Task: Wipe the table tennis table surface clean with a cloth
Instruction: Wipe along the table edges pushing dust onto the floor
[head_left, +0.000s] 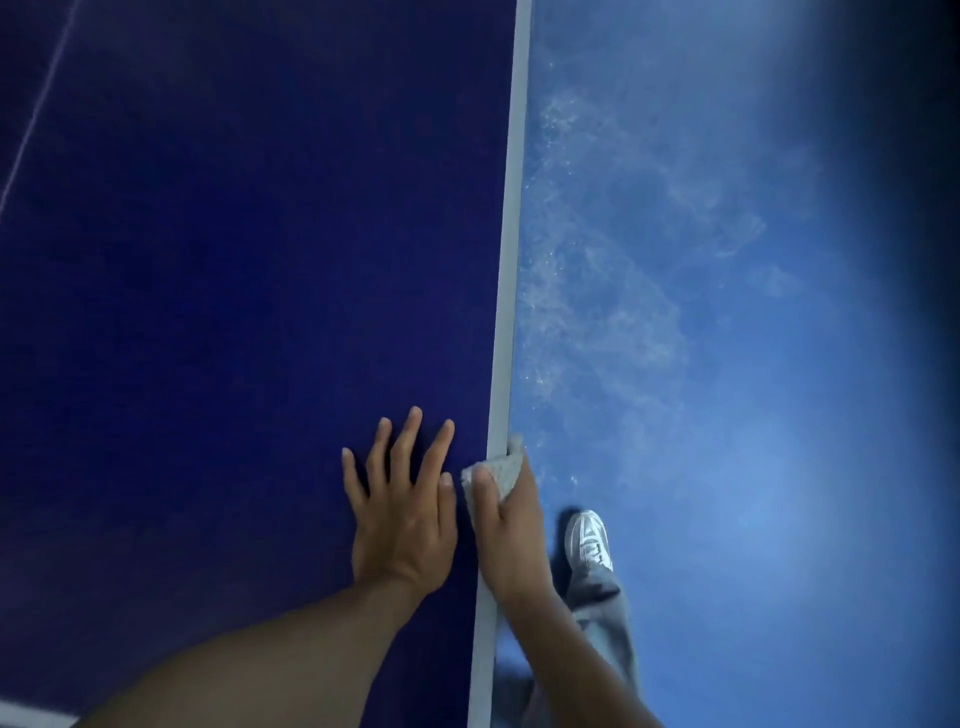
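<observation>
The dark blue table tennis table (234, 260) fills the left of the view, with a white line (506, 291) along its right edge. My left hand (402, 514) lies flat on the surface near that edge, fingers spread. My right hand (511, 540) grips a small grey cloth (496, 467) over the table's edge, thumb on top of the cloth and the fingers hidden over the side.
To the right of the table lies a blue floor (727, 364) with pale scuffed patches. A white shoe (587, 538) and a grey trouser leg (605, 613) stand just beside the edge. A thin white centre line (36, 114) crosses the far left.
</observation>
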